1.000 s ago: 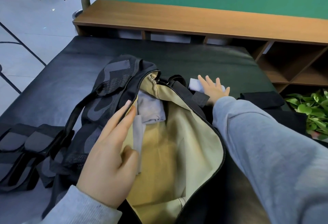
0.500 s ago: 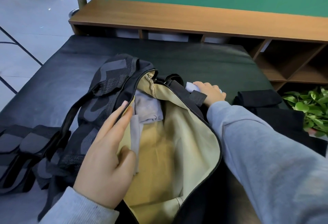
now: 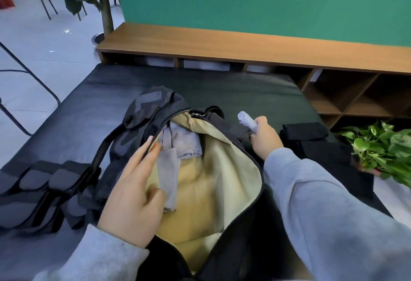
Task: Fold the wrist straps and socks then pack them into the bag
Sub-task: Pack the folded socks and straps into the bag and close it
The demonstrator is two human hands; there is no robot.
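Note:
A black bag (image 3: 142,114) with a tan lining lies unzipped on the black mat (image 3: 222,89). My left hand (image 3: 135,191) holds the bag's left rim, fingers along the zipper and thumb inside on the lining. Folded grey socks (image 3: 182,145) lie inside near the far end. Just beyond the bag's right rim, my right hand (image 3: 264,138) grips a rolled pale grey sock (image 3: 245,120), lifted off the mat. Folded black wrist straps (image 3: 304,130) lie to the right of that hand.
Black-and-grey padded straps (image 3: 33,191) lie on the mat at the left. A low wooden shelf (image 3: 244,45) runs behind the mat against a green wall. A leafy green plant (image 3: 382,147) sits at the right edge, and a potted tree trunk (image 3: 106,9) stands at the back left.
My right hand, flat on the pale sock a second ago, closed round it and raised it off the mat. My left hand stayed on the bag's rim.

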